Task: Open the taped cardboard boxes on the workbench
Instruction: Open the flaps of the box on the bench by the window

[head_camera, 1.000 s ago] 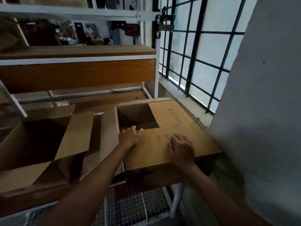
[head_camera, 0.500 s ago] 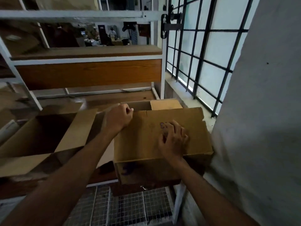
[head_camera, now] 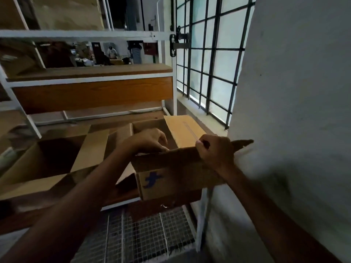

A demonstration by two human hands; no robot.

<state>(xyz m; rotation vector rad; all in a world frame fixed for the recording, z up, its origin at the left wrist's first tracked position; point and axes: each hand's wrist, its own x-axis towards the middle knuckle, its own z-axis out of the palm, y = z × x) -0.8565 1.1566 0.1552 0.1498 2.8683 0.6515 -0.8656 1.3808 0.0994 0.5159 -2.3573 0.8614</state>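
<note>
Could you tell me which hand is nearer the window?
Right. The right hand grips the flap on its window side; the left hand grips it further left.

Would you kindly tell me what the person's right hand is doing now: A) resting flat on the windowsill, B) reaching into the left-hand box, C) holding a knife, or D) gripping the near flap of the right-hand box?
D: the right hand curls its fingers over the top edge of the near flap of the right-hand box.
</note>
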